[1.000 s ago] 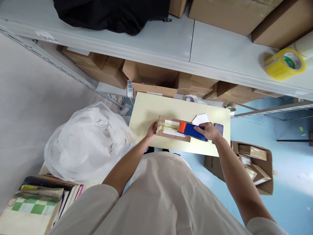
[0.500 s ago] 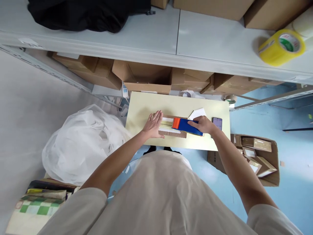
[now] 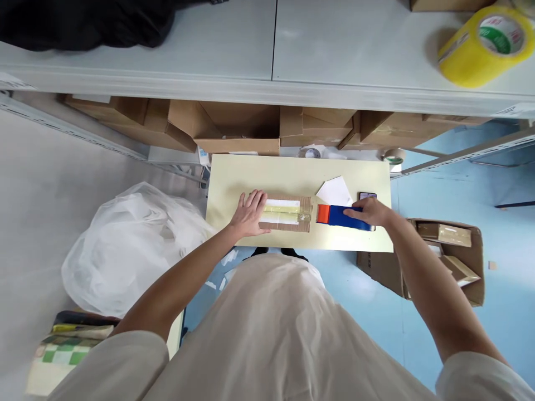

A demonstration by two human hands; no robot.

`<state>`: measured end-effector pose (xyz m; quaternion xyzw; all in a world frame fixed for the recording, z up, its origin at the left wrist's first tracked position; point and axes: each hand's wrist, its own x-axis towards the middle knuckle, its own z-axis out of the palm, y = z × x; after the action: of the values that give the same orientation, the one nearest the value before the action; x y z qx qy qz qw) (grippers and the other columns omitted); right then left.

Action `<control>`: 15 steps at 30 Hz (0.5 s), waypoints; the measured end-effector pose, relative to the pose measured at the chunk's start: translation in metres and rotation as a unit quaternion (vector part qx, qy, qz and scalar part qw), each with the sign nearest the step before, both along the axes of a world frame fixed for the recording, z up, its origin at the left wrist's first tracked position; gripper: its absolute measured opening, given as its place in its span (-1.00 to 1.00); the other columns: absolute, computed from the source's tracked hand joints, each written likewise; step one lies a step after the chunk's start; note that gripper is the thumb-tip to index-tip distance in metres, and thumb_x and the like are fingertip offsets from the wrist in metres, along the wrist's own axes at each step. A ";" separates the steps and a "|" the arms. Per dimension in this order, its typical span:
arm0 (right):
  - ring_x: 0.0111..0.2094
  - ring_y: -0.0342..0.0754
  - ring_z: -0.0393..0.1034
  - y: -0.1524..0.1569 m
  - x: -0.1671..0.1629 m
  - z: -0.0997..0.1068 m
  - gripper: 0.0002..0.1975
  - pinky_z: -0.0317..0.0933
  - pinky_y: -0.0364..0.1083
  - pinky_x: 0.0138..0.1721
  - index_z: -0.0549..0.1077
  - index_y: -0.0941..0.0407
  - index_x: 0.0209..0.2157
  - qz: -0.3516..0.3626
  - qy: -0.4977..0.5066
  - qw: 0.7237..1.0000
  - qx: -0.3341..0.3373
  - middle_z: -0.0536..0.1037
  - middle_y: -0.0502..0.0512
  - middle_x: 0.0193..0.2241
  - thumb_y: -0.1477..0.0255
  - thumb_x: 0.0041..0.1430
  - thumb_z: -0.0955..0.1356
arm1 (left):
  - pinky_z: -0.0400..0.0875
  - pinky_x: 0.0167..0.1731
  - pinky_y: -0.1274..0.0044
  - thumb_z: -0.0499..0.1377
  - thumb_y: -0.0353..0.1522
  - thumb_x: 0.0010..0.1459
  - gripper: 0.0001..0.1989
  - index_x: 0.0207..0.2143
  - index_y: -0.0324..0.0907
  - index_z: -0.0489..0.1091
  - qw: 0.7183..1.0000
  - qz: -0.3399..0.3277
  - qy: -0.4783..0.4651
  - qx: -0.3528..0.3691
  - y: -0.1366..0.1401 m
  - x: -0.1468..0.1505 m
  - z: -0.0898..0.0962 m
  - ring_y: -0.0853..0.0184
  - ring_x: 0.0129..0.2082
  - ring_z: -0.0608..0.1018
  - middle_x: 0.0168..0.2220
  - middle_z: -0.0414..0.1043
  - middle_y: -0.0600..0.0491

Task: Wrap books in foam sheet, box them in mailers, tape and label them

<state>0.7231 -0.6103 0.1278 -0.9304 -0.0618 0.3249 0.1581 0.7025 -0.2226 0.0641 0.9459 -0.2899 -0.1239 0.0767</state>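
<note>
My left hand lies flat with fingers stretched out over the left end of a flat cardboard package, holding nothing. White and yellowish strips run along the package, and shiny clear tape covers its right end. In my right hand is a blue tape dispenser, its orange front end facing left. A small gap separates that end from the package. Just above the dispenser rests a white sheet. A phone is partly covered by my right hand.
Package and sheet lie on a pale yellow table. Behind it are cardboard boxes under a grey shelf bearing yellow tape. White wrapping is piled at left; an open carton of small boxes stands at right.
The tape dispenser has moved right, off the package, with my right hand, baring the taped right end. My left hand stays on the package's left end. The whole view has shifted slightly.
</note>
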 end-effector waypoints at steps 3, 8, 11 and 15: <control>-0.56 -0.12 0.24 -0.002 -0.005 -0.023 -0.44 0.08 -0.14 -0.48 0.31 0.10 -0.66 -0.018 0.011 0.999 0.035 0.35 0.01 -0.67 -0.09 0.04 0.19 | -0.26 0.24 0.10 0.20 0.08 -0.14 0.13 0.29 -0.44 -0.10 1.000 -0.017 -0.008 0.004 0.005 0.004 0.003 -0.13 0.26 0.07 0.25 0.03 -0.38; -0.60 -0.16 0.18 0.037 -0.001 -0.041 -0.50 0.05 -0.15 -0.53 0.23 0.09 -0.69 -0.006 0.003 0.996 0.094 0.28 -0.04 -0.71 -0.02 0.05 0.23 | -0.31 0.24 0.08 0.17 0.09 -0.10 0.11 0.29 -0.46 -0.11 0.999 -0.021 -0.007 0.032 0.042 0.008 0.007 -0.16 0.27 0.05 0.25 0.02 -0.41; -0.63 -0.18 0.13 0.056 0.002 -0.046 -0.52 0.03 -0.17 -0.56 0.19 0.09 -0.69 -0.011 0.015 0.992 0.127 0.22 -0.08 -0.72 0.00 0.03 0.25 | -0.40 0.23 0.07 0.11 0.11 -0.06 0.11 0.31 -0.47 -0.18 0.999 -0.017 0.001 0.052 0.049 0.008 0.006 -0.15 0.32 -0.08 0.31 -0.13 -0.42; -0.64 -0.20 0.10 0.062 -0.001 -0.056 -0.52 -0.01 -0.17 -0.59 0.15 0.08 -0.69 -0.042 0.037 0.986 0.159 0.16 -0.11 -0.72 0.00 0.00 0.26 | -0.44 0.24 0.11 0.11 0.16 -0.10 0.17 0.33 -0.42 -0.22 0.997 -0.051 0.032 0.047 0.003 0.006 0.003 -0.10 0.35 -0.22 0.35 -0.28 -0.35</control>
<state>0.7224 -0.5479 0.0722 -0.8828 -0.0675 0.3379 0.3194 0.7089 -0.2193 0.0671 0.9279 -0.3290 -0.1715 0.0355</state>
